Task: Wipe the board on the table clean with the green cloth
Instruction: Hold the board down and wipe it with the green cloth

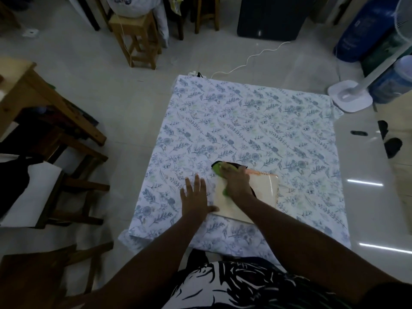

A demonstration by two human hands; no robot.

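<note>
Green cloth (219, 170) under right hand (236, 181)

Pale cream board (265, 188), rectangular with rounded corners, lying flat on the flower-printed tabletop (245, 121), near its front edge and turned slightly askew. Glossy, catching a streak of light toward the right end of the board. Orange strip along the board's far edge. Bright green cloth (217, 170), bunched, pressed onto the far-left corner of the board, mostly covered from above, a scrap of green showing lower down on the board's surface.
</note>
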